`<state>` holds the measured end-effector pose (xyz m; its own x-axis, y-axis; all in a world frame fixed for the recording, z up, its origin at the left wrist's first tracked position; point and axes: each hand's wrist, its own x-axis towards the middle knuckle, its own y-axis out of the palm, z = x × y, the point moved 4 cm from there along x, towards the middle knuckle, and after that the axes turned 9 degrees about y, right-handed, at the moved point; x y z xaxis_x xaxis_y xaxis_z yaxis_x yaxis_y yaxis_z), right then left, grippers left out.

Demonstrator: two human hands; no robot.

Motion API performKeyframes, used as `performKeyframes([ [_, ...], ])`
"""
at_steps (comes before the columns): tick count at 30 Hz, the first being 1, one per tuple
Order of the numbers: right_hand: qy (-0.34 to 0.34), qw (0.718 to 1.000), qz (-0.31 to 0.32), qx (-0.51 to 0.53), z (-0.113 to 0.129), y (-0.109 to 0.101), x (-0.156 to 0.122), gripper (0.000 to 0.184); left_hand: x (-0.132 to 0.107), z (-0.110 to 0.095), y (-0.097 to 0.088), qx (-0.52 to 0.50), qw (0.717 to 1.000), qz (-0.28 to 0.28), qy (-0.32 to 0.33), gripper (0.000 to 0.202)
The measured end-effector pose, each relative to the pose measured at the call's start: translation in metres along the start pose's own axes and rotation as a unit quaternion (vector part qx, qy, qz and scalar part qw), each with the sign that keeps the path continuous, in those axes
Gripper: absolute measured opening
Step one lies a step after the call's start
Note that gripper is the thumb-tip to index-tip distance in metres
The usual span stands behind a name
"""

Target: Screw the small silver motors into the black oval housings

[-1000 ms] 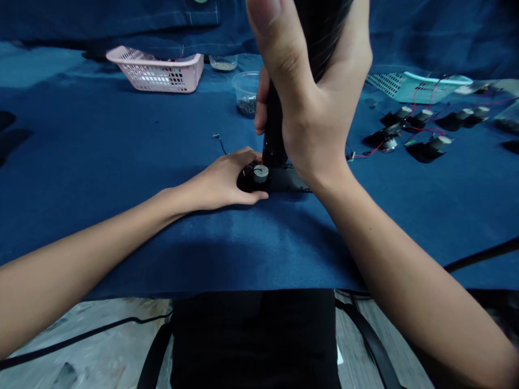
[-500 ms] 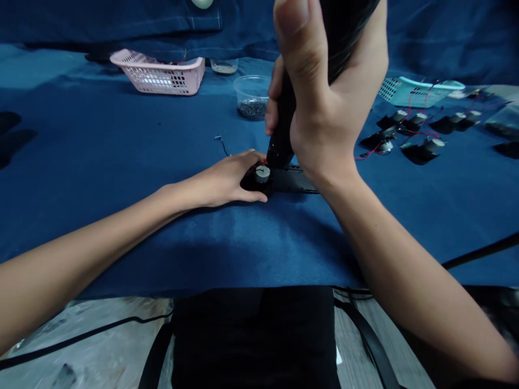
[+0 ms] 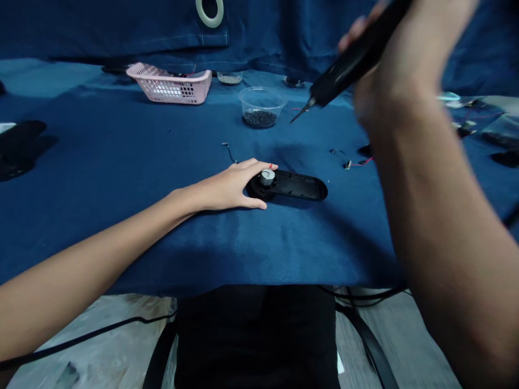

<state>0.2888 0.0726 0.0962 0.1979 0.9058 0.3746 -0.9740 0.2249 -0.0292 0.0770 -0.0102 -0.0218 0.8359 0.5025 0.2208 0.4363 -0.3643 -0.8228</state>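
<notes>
My left hand (image 3: 239,186) grips the round end of a black plastic housing (image 3: 302,186) lying flat on the blue cloth, thumb on the near side and fingers on the far side. A small silver motor (image 3: 267,176) stands in that round end, between thumb and forefinger. My right hand (image 3: 401,70), raised at the upper right and blurred, is wrapped round a black electric screwdriver (image 3: 344,67). Its thin bit points down and left, above the cloth and apart from the housing. Part of the right hand's fingers is hidden behind the tool.
A clear tub of small dark screws (image 3: 260,116) stands beyond the housing. Behind it are a pink basket (image 3: 178,89) and a smaller clear tub (image 3: 230,79). A wire piece (image 3: 229,151) lies near my left hand; wired parts (image 3: 348,163) lie at right.
My right hand has lifted the electric screwdriver off the housing, up and to the right. The housing's long end now shows. My left hand keeps its grip.
</notes>
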Motion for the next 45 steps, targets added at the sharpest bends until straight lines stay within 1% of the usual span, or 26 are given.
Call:
performKeyframes([
  [1,0.033,0.996,-0.072,0.038,-0.021,-0.004,-0.002,0.036,0.0,0.0,0.0,0.004,1.0,0.004,0.001,0.074],
  [2,0.073,0.992,-0.091,0.043,-0.043,-0.004,-0.005,0.031,0.0,0.0,-0.001,0.008,1.0,0.003,0.0,0.073],
  [3,0.12,0.985,-0.118,0.045,-0.066,-0.006,-0.01,0.031,0.0,0.0,-0.002,0.009,1.0,-0.003,0.0,0.07],
  [5,0.195,0.97,-0.134,0.049,-0.104,-0.007,-0.018,0.026,-0.001,0.0,-0.004,0.003,1.0,-0.027,-0.004,0.068],
  [6,0.247,0.956,-0.149,0.052,-0.119,-0.009,-0.023,0.023,-0.001,0.0,-0.007,-0.003,0.999,-0.044,-0.008,0.068],
  [7,0.28,0.946,-0.154,0.051,-0.129,-0.011,-0.026,0.019,-0.002,0.0,-0.009,-0.01,0.998,-0.063,-0.012,0.068],
  [9,0.32,0.935,-0.151,0.018,-0.136,-0.017,-0.029,0.014,-0.004,0.0,-0.014,-0.023,0.994,-0.101,-0.017,0.066],
  [11,0.322,0.936,-0.124,-0.074,-0.133,-0.025,-0.028,0.018,-0.005,0.001,-0.017,-0.031,0.991,-0.128,-0.01,0.066],
  [12,0.317,0.932,-0.103,-0.142,-0.13,-0.029,-0.027,0.024,-0.006,0.001,-0.018,-0.033,0.99,-0.14,-0.004,0.067],
  [15,0.299,0.903,-0.041,-0.307,-0.123,-0.039,-0.028,0.043,-0.007,0.001,-0.019,-0.034,0.986,-0.164,0.013,0.07],
  [17,0.291,0.885,-0.01,-0.363,-0.122,-0.042,-0.031,0.046,-0.007,-0.001,-0.018,-0.035,0.985,-0.168,0.021,0.064],
  [20,0.279,0.876,0.016,-0.393,-0.119,-0.041,-0.036,0.045,-0.006,-0.004,-0.018,-0.032,0.985,-0.169,0.028,0.055],
  [23,0.256,0.874,0.026,-0.412,-0.114,-0.038,-0.04,0.044,-0.006,-0.006,-0.019,-0.036,0.983,-0.18,0.024,0.052],
  [27,0.228,0.872,0.056,-0.43,-0.096,-0.032,-0.052,0.037,-0.007,-0.004,-0.02,-0.058,0.977,-0.205,0.027,0.049],
  [29,0.198,0.882,0.098,-0.416,-0.08,-0.024,-0.064,0.035,-0.007,-0.001,-0.02,-0.059,0.972,-0.223,0.037,0.047],
  [30,0.18,0.891,0.137,-0.395,-0.072,-0.018,-0.072,0.036,-0.007,0.0,-0.02,-0.057,0.971,-0.23,0.042,0.046],
  [31,0.154,0.909,0.209,-0.326,-0.063,-0.009,-0.082,0.038,-0.007,0.002,-0.02,-0.056,0.968,-0.239,0.047,0.045],
  [32,0.153,0.911,0.286,-0.255,-0.056,0.0,-0.094,0.044,-0.008,0.002,-0.02,-0.056,0.966,-0.249,0.053,0.045],
  [34,0.186,0.892,0.378,-0.163,-0.048,0.011,-0.116,0.052,-0.008,0.003,-0.02,-0.057,0.96,-0.267,0.06,0.043],
  [35,0.209,0.886,0.394,-0.125,-0.048,0.014,-0.124,0.052,-0.008,0.003,-0.02,-0.058,0.957,-0.278,0.064,0.042],
  [37,0.259,0.887,0.379,-0.053,-0.051,0.018,-0.133,0.046,-0.008,0.003,-0.02,-0.063,0.951,-0.295,0.068,0.042],
  [40,0.313,0.886,0.34,0.033,-0.06,0.021,-0.137,0.036,-0.008,0.002,-0.019,-0.064,0.951,-0.295,0.067,0.053],
  [42,0.334,0.879,0.336,0.062,-0.064,0.023,-0.138,0.032,-0.007,0.001,-0.018,-0.054,0.955,-0.286,0.061,0.059],
  [45,0.335,0.873,0.345,0.073,-0.063,0.025,-0.138,0.027,-0.006,-0.002,-0.019,-0.045,0.958,-0.278,0.051,0.056],
])
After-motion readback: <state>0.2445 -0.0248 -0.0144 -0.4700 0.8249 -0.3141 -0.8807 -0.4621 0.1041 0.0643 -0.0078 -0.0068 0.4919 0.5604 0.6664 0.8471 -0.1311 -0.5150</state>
